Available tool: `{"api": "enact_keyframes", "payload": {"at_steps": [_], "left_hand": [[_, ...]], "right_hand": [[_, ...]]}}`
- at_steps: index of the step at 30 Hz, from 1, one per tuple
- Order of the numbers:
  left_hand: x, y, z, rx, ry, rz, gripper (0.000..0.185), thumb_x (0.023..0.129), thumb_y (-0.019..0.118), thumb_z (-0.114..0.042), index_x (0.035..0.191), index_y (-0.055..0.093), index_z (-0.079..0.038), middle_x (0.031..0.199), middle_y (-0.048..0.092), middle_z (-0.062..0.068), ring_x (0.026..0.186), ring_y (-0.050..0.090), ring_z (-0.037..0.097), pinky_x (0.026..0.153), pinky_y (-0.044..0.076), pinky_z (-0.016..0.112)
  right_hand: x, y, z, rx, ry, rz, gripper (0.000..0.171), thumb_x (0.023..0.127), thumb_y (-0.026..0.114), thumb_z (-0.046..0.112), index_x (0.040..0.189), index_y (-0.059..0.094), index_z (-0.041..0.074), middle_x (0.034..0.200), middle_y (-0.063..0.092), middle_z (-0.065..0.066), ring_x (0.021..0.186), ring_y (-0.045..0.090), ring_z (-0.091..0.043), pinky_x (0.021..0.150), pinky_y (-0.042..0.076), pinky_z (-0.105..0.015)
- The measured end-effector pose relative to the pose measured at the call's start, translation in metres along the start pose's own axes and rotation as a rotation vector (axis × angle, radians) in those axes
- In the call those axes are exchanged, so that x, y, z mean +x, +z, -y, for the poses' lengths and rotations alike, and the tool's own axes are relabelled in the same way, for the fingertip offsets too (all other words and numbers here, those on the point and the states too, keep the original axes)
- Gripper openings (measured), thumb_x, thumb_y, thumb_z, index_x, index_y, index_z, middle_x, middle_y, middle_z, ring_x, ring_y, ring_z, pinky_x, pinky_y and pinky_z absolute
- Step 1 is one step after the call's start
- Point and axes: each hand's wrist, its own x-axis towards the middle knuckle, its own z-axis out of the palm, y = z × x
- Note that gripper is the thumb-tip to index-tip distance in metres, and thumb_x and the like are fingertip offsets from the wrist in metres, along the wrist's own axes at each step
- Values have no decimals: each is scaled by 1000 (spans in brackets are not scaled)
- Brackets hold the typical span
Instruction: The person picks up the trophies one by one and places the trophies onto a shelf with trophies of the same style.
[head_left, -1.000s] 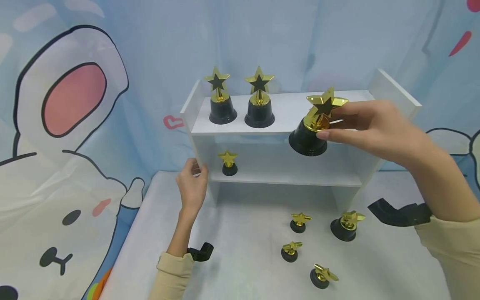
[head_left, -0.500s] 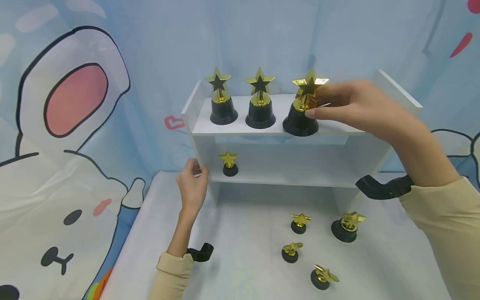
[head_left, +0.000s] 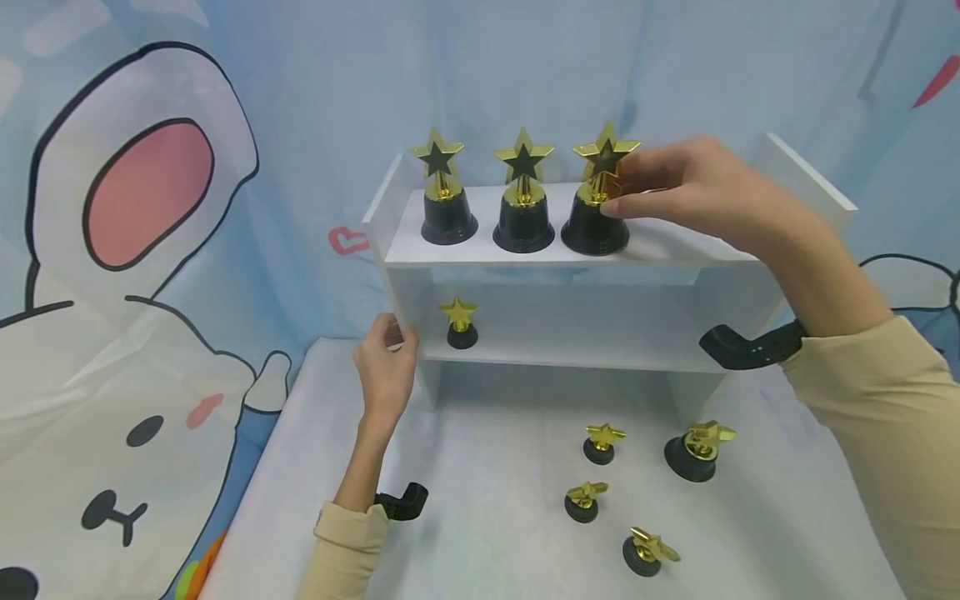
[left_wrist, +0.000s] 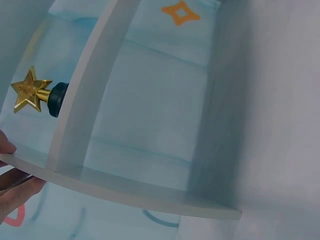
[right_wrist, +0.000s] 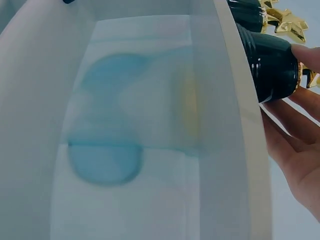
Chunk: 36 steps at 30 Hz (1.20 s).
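Note:
My right hand (head_left: pixel 701 193) pinches a star trophy (head_left: pixel 594 229), gold on a black base, by its neck, thumb in front. It stands upright on the top shelf of a white shelf unit (head_left: pixel 570 329). In the right wrist view the trophy's black base (right_wrist: pixel 274 67) is at the shelf edge. Two like trophies stand to its left: a middle trophy (head_left: pixel 524 225) and a left trophy (head_left: pixel 448 218). My left hand (head_left: pixel 385 371) grips the unit's left side panel; in the left wrist view thumb and fingers lie on opposite faces. A smaller star trophy (head_left: pixel 462 335) stands on the lower shelf.
On the white tabletop (head_left: pixel 480 517), in front of the unit, are a large star trophy (head_left: pixel 690 460) and small ones: a rear trophy (head_left: pixel 599 452), a middle one (head_left: pixel 581 507) and a front one (head_left: pixel 642 557). A printed blue curtain (head_left: pixel 315 150) hangs behind.
My right hand has carried the trophy up, back and left, from in front of the unit onto the top shelf beside the other two. The left hand has kept its place.

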Motion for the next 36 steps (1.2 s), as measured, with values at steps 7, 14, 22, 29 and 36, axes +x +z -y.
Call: {"api": "enact_keyframes", "payload": {"at_steps": [7, 14, 22, 29, 36], "left_hand": [[-2, -1, -1, 17, -9, 0, 14, 94, 63, -1, 105, 72, 0, 94, 77, 21, 85, 77, 33, 72, 65, 46], [-2, 0, -2, 11, 10, 1, 15, 94, 64, -1, 106, 72, 1, 93, 76, 23, 84, 77, 36, 70, 65, 48], [-2, 3, -2, 14, 13, 7, 15, 94, 63, 0, 106, 72, 2, 93, 76, 24, 84, 77, 36, 69, 65, 47], [-3, 3, -1, 20, 4, 13, 15, 94, 63, 0, 106, 71, 2, 93, 76, 24, 85, 77, 37, 69, 65, 47], [-3, 2, -1, 20, 1, 18, 14, 95, 63, -2, 106, 71, 2, 92, 76, 22, 86, 77, 35, 70, 65, 47]], "right_hand": [[2, 3, 0, 29, 7, 21, 48, 96, 71, 40, 135, 66, 13, 135, 66, -7, 117, 58, -9, 108, 46, -46], [-2, 6, -1, 51, -19, 18, 52, 98, 69, 40, 141, 60, 13, 140, 62, -8, 125, 56, -16, 104, 45, -32], [-12, 7, -10, 104, -33, -40, 61, 98, 70, 38, 151, 51, 17, 150, 57, -7, 136, 54, -20, 96, 44, -18], [-30, 8, -19, 97, -39, -172, 58, 97, 72, 37, 150, 55, 22, 147, 61, -3, 119, 60, 0, 89, 45, -5], [-53, 13, -22, 190, -70, -283, 42, 96, 73, 26, 137, 67, 17, 127, 70, 9, 102, 67, 2, 82, 48, -3]]}}
